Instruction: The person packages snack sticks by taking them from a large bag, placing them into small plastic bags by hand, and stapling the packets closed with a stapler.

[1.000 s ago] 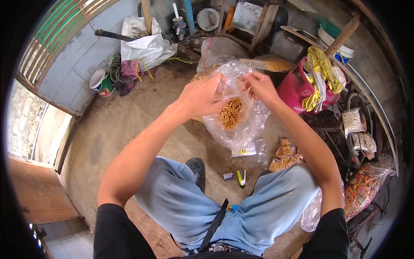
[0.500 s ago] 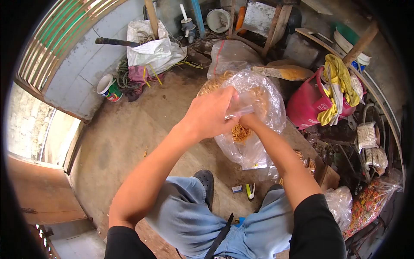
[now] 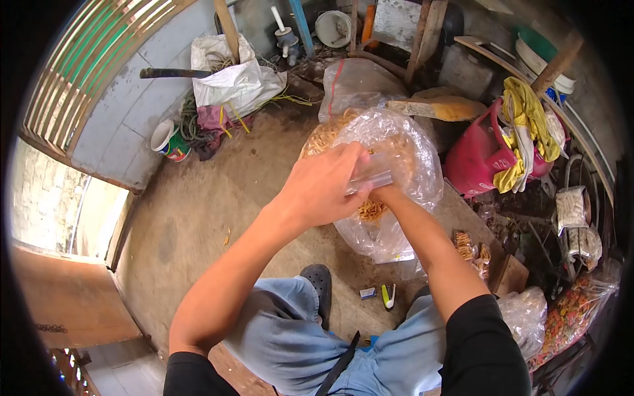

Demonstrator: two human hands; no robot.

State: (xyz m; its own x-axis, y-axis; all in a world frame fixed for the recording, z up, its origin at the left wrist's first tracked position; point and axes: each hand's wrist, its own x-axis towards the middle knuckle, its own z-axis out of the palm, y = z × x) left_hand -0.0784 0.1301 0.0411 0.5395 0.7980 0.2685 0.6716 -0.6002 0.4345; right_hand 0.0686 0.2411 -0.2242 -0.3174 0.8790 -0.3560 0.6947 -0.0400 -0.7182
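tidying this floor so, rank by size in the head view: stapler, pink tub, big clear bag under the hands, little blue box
1. Big clear bag
2. Pink tub
3. Stapler
4. Little blue box

The left fingers (image 3: 355,153) pinch a clear bag (image 3: 372,179).

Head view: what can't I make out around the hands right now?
Head view, throughout:
Right hand: fingers hidden behind the left hand and small clear bag.
Snack sticks: amount unclear, covered by both hands and crinkled plastic.
Blue-and-white box: print too small.
Right shoe: mostly behind the trouser leg.
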